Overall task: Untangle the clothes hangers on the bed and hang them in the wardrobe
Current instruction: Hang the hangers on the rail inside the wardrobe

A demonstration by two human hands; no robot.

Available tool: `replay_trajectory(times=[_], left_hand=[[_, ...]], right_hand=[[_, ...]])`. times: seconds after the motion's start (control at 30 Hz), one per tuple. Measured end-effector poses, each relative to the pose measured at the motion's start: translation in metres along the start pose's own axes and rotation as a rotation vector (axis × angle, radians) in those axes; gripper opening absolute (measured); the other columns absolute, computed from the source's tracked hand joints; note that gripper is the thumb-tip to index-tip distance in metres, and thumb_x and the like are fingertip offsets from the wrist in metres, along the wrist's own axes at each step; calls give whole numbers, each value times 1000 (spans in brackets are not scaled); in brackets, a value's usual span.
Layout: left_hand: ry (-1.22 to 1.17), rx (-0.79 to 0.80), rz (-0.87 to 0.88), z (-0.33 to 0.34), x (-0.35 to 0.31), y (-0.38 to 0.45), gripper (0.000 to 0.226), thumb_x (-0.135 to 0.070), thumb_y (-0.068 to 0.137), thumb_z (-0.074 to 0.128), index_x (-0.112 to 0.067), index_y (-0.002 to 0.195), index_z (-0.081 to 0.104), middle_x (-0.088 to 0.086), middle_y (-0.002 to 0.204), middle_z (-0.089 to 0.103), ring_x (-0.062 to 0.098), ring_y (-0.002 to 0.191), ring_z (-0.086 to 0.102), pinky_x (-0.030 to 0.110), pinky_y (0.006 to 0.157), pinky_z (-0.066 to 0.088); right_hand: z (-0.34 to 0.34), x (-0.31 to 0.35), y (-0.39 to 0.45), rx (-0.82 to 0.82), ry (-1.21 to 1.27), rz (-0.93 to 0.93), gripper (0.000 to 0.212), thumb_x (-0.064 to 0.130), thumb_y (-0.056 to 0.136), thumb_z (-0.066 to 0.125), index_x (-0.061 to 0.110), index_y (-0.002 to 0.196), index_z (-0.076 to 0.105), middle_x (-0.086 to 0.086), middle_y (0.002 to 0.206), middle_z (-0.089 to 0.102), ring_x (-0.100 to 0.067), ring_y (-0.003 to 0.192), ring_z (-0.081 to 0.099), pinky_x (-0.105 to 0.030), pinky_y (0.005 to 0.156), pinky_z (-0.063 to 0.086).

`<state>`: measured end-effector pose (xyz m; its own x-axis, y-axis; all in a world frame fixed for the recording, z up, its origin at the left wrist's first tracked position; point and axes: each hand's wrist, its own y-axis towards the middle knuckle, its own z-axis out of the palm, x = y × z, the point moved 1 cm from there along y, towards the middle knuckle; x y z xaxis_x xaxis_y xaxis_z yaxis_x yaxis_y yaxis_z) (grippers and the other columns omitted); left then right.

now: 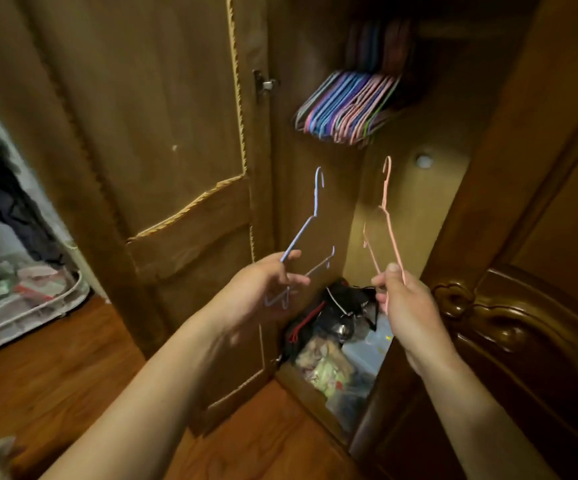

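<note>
Left hand (263, 282) pinched the blue hanger (303, 230) by its lower shoulder wire, fingers curled round it; right hand (403, 299) gripped the pink hanger (387, 216) near its bottom corner, both hooks pointing up in front of the open wardrobe (377, 209), the two hangers apart and not snagged. To do the step well, each hook probably needed lifting one at a time above the rail, hidden in the dark top, and dropping beside the hung hangers (349, 105). No readable writing or brand showed anywhere.

Both arms outstretched; left hand (266, 285) fingers curled, pinching; right hand (403, 299) fingers curled, gripping.
</note>
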<state>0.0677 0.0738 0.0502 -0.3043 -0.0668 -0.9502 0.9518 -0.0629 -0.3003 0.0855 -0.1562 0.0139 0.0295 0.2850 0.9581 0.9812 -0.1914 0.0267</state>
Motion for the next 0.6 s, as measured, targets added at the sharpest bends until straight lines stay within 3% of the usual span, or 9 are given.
replay_trajectory(times=[0.07, 0.13, 0.27, 0.37, 0.47, 0.6], left_hand=[[40, 84, 24, -2, -17, 29, 55, -3, 79, 55, -39, 120, 64, 5, 96, 76, 22, 86, 70, 48, 91, 51], [-48, 180, 32, -9, -30, 65, 56, 1, 74, 41, -29, 116, 65, 13, 86, 72, 29, 76, 65, 42, 80, 51], [4, 291, 98, -5, -67, 117, 56, 3, 81, 40, -23, 128, 58, 14, 77, 69, 27, 64, 62, 32, 60, 51], [56, 322, 218, 12, -105, 137, 39, -7, 96, 40, -24, 128, 55, 16, 85, 65, 27, 75, 56, 28, 60, 46], [11, 369, 263, 34, -142, 160, 34, -14, 100, 39, -22, 129, 53, 16, 82, 60, 26, 73, 51, 29, 61, 41], [42, 401, 339, 57, -164, 183, 30, -14, 96, 42, -31, 112, 61, 9, 77, 62, 23, 73, 52, 32, 63, 40]], right_hand=[[1, 7, 16, -55, 24, -5, 47, 59, 98, 35, 28, 86, 68, -2, 97, 63, -20, 86, 60, -39, 81, 48], [6, 13, 36, -115, 37, 1, 47, 56, 100, 36, 25, 88, 68, -4, 100, 64, -20, 87, 61, -40, 82, 50], [17, 39, 78, -263, 104, -36, 45, 51, 102, 37, 21, 85, 66, -3, 96, 62, -17, 81, 57, -39, 79, 44], [18, 73, 105, -359, 10, -59, 46, 46, 104, 34, 18, 87, 65, -6, 93, 65, -20, 86, 60, -39, 81, 46], [8, 107, 138, -461, -46, -115, 47, 49, 103, 34, 21, 82, 66, -5, 91, 65, -24, 92, 62, -42, 87, 48], [1, 119, 167, -521, -98, -126, 46, 51, 102, 33, 24, 84, 65, -5, 95, 65, -24, 94, 61, -41, 87, 47]])
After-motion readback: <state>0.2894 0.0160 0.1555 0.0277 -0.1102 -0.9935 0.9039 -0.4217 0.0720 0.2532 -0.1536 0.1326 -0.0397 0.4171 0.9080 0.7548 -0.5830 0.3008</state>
